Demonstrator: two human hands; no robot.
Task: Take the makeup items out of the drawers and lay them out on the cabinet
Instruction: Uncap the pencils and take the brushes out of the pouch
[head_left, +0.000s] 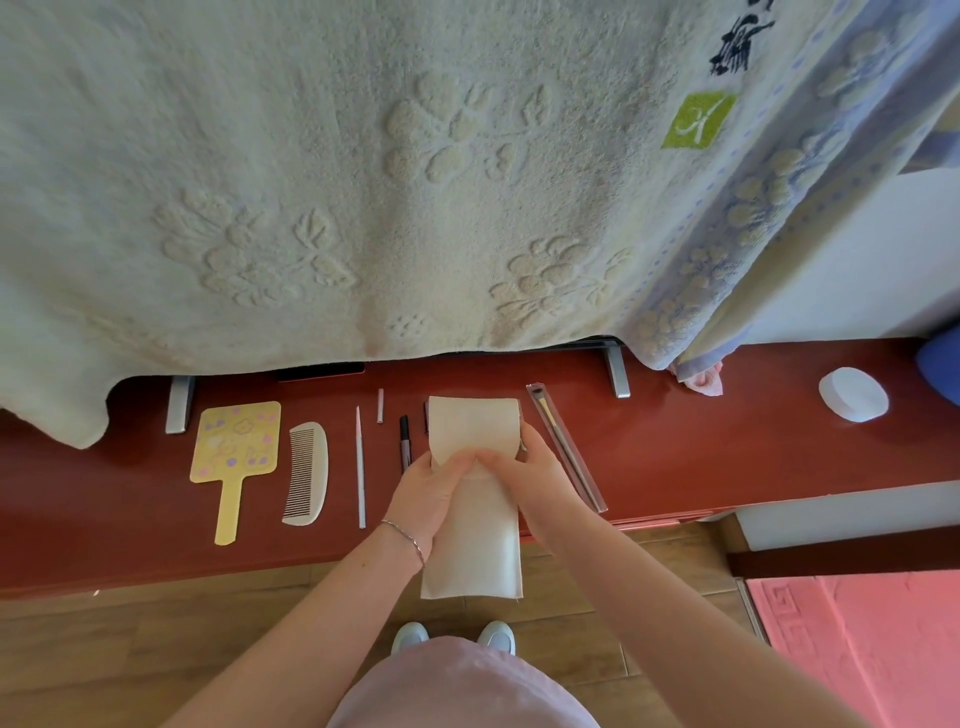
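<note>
Both hands, left hand (431, 486) and right hand (530, 467), grip the beige pouch (472, 551) over the cabinet (701, 457) edge.

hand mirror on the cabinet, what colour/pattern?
Pale yellow hand mirror, with pastel pink and purple flower-like doodles on its back. Head view, far left of the row.

The glossy red cabinet top (675, 441) carries a row — yellow paddle-shaped hand mirror (235, 452), white fine-toothed comb (308, 474), thin pink-tipped pencil (360, 467), dark pen (404, 441), clear-sleeved brush (566, 447) — and 1 white round pad (853, 394).
</note>
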